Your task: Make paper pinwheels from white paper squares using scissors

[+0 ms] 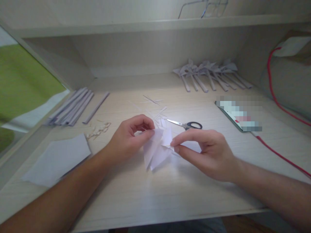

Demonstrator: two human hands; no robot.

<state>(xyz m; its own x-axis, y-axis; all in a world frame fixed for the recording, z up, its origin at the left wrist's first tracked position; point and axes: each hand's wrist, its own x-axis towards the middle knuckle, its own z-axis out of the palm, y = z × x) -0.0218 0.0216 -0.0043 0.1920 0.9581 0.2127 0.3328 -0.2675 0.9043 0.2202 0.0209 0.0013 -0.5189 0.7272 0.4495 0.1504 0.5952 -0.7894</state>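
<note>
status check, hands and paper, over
Left hand and right hand both pinch the folded white paper just above the desk. Scissors lie behind it, apart. Nothing between the hands.

Counts, all placed relative to the scissors [186,124], of which there is one pair.

Hands: two, left hand [130,137] and right hand [206,152], both just in front of the scissors.
Folded white paper piece [156,149]: one, pinched between both hands.
Flat paper sheets [58,160]: one stack, far left and nearer; sheet number cannot be told.
Rolled paper tubes [73,106]: roughly eight, left and behind; one lies apart from the bundle.
Finished paper pinwheel-like pieces [209,74]: about seven, behind and right; overlap blurs the count.
Red cable [279,103]: one, far right.
Thin paper offcuts [153,100]: several, just behind.
</note>
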